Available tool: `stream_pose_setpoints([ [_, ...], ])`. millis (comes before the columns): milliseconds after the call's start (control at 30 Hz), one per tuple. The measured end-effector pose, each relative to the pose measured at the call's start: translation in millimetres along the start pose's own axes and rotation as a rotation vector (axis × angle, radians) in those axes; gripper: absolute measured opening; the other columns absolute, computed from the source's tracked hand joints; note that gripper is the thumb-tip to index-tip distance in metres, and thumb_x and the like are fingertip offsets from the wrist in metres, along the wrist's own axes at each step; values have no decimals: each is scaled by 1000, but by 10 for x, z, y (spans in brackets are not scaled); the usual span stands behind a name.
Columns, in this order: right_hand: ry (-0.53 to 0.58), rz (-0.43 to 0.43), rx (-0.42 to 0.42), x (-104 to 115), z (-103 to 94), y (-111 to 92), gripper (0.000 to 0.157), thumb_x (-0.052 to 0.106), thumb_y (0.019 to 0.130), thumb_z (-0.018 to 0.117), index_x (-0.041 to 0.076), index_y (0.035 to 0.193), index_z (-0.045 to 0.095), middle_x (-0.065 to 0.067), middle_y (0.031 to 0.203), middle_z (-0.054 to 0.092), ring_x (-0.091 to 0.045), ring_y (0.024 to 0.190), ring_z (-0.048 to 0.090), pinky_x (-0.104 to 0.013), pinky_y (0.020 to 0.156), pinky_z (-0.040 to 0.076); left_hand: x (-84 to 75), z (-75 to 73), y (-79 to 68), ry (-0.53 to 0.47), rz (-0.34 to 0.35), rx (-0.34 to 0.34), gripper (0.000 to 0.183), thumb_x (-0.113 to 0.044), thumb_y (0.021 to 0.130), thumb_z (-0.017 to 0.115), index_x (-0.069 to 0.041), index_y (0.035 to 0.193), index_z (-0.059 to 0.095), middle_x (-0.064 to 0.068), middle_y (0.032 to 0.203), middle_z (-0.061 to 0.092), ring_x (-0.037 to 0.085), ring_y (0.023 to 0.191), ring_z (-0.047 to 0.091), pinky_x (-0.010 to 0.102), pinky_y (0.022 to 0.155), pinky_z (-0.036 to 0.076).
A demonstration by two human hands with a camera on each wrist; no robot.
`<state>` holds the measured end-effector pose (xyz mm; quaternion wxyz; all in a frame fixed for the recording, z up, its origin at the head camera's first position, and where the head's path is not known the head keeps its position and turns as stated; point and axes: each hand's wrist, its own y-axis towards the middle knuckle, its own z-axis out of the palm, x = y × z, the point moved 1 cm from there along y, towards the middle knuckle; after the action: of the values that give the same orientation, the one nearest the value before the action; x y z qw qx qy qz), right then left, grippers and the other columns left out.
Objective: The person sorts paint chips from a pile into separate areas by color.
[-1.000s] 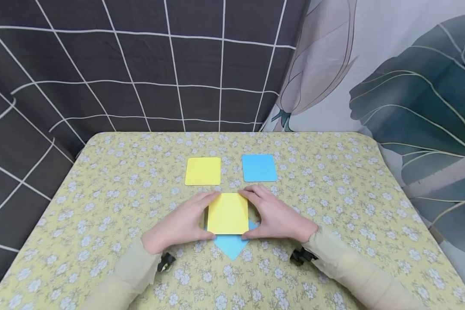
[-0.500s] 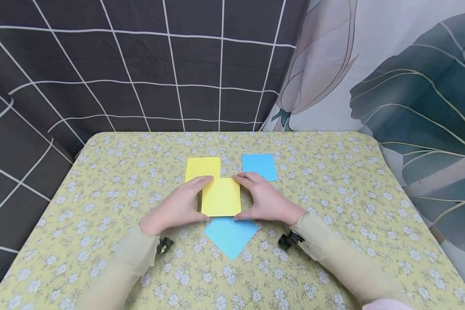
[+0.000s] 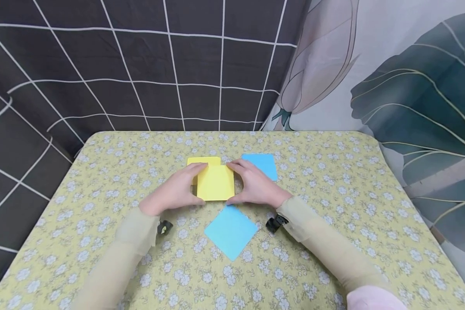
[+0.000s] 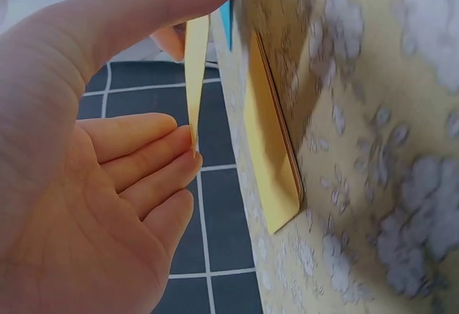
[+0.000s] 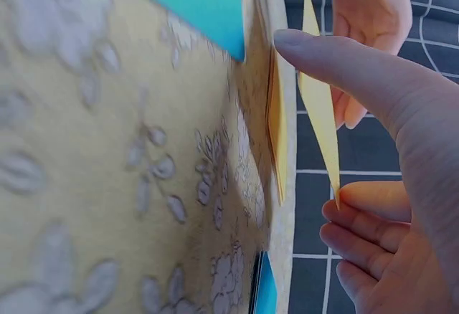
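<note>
A thin yellow square card (image 3: 215, 184) is held between my two hands, raised above the table. My left hand (image 3: 173, 190) pinches its left side, with the thumb at the near corner and fingertips at the far one. On the opposite side my right hand (image 3: 256, 186) grips it the same way. Behind and partly under it lies a low stack of yellow cards (image 3: 201, 160); the left wrist view shows the layered edge of this yellow stack (image 4: 269, 142). A blue square card (image 3: 231, 232) lies flat nearer to me, turned like a diamond.
At the back right lies a low stack of blue cards (image 3: 266, 165), partly hidden by my right fingers. A floral cloth covers the table (image 3: 333, 224). A dark gridded curtain (image 3: 139, 64) hangs behind, and a leaf-patterned one (image 3: 418, 86) to the right.
Both hands have carried the yellow card away from me and slightly left, from above the blue diamond-turned card toward the yellow stack. The blue card is uncovered now and has stayed put.
</note>
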<state>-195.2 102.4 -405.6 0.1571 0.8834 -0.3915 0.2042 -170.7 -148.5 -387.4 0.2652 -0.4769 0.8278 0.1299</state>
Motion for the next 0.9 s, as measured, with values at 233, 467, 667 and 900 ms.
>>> stream_pose_setpoints([
  [233, 12, 20, -3, -58, -5, 249, 108, 48, 69, 93, -3, 151, 44, -13, 145, 48, -26, 130, 48, -37, 111, 42, 139, -111, 172, -5, -8, -8, 106, -8, 67, 91, 3, 155, 34, 20, 157, 39, 38, 138, 43, 52, 114, 37],
  [467, 4, 55, 20, -74, -7, 517, 109, 48, 70, 92, -2, 153, 41, -12, 146, 47, -25, 130, 48, -35, 111, 41, 260, -260, 320, -3, -67, 22, 106, -3, 65, 88, 5, 155, 33, 23, 157, 37, 41, 137, 42, 55, 114, 35],
  [667, 9, 106, 81, -72, 40, 657, 107, 48, 73, 90, -1, 154, 39, -13, 150, 45, -27, 135, 44, -36, 113, 38, 335, -317, 373, 7, -102, 49, 105, -4, 64, 85, 5, 155, 34, 23, 157, 37, 40, 137, 42, 54, 114, 35],
  [900, -7, 129, 141, -60, 112, 691, 105, 50, 76, 87, 2, 155, 39, -13, 150, 44, -26, 135, 44, -35, 112, 40, 387, -275, 379, -13, -131, 76, 105, -3, 64, 86, 7, 154, 34, 25, 156, 38, 41, 139, 40, 52, 117, 31],
])
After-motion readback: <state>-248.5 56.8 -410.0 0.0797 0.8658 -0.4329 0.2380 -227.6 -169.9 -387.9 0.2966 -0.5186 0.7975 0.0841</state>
